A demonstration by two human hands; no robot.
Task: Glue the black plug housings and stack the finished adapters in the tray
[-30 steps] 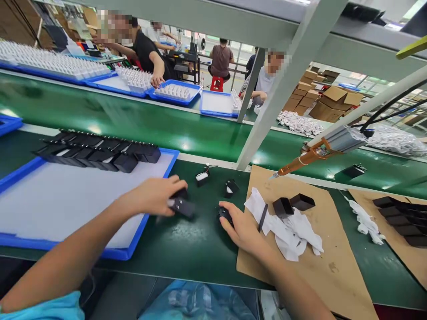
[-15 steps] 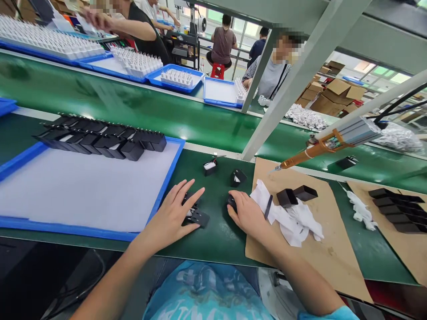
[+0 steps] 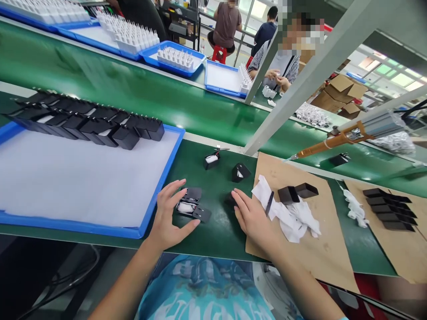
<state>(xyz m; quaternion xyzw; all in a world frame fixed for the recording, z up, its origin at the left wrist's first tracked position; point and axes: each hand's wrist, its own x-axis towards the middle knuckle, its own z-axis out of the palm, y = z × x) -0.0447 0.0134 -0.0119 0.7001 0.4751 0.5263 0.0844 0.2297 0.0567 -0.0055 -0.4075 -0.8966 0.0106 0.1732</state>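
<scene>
My left hand is open, its fingers and thumb spread around two small black boxes with flaps out. The nearer black box shows a white filling and lies partly between thumb and fingers; the other box's flap is just behind it. My right hand has its fingertips closed at a dark black box, mostly hidden and blurred. Beyond the hands stand an upright black box with white inside and wires and another black box.
On the left, a blue-rimmed tray holds rows of black boxes. To the right, brown cardboard carries white cloth and black cases. An orange-and-silver dispenser slants above it. A co-worker sits across the bench.
My left hand has drawn back to the left, uncovering the two boxes beneath it. My right hand has shifted slightly right. The camera view has tilted downward.
</scene>
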